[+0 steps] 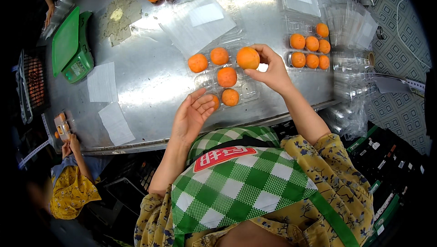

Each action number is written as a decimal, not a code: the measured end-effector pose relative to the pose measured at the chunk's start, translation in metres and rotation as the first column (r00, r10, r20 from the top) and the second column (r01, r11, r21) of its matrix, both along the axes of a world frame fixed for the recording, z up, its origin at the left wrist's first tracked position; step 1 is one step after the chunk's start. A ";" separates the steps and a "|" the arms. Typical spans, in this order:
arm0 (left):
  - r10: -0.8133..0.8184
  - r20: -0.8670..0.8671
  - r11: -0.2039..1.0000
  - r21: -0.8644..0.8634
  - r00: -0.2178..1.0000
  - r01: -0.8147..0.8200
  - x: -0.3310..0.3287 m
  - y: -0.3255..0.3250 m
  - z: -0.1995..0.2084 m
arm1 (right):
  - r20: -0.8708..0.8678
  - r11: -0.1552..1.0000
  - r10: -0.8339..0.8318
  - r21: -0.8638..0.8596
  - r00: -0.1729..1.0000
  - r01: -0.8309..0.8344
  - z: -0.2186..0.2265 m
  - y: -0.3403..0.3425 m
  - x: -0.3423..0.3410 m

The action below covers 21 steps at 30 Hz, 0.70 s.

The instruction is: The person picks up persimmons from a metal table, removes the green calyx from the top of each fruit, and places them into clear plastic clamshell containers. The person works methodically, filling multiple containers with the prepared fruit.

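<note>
right hand grips an orange fruit over the clear tray
empty cup just below it; left hand open at the tray's near-left edge.

Fruits lie in a tray; scale far left.

Bare metal table lies open left of the clear fruit tray; a filled tray crowds its right.
</note>
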<state>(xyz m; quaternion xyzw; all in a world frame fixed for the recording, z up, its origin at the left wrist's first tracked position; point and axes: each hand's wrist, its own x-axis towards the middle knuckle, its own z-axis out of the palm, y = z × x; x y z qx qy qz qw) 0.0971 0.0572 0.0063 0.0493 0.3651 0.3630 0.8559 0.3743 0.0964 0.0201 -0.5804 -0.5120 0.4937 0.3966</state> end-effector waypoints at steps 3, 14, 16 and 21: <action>-0.003 -0.001 1.000 -0.007 1.000 0.003 0.000 -0.002 -0.003 | 0.259 0.979 -0.047 0.202 0.965 -0.006 0.000 0.000 -0.004; 0.097 -0.061 0.991 0.093 0.993 -0.091 -0.020 0.038 -0.004 | 0.425 0.971 -0.066 0.237 0.903 -0.040 -0.007 0.013 -0.005; 0.166 -0.104 0.975 0.169 0.981 -0.147 -0.033 0.073 0.001 | 0.418 0.975 -0.056 0.218 0.907 -0.040 -0.007 0.017 -0.004; 0.396 -0.211 0.916 0.157 0.894 -0.369 -0.042 0.129 0.008 | 0.481 0.969 -0.010 0.222 0.877 -0.111 -0.022 0.028 0.000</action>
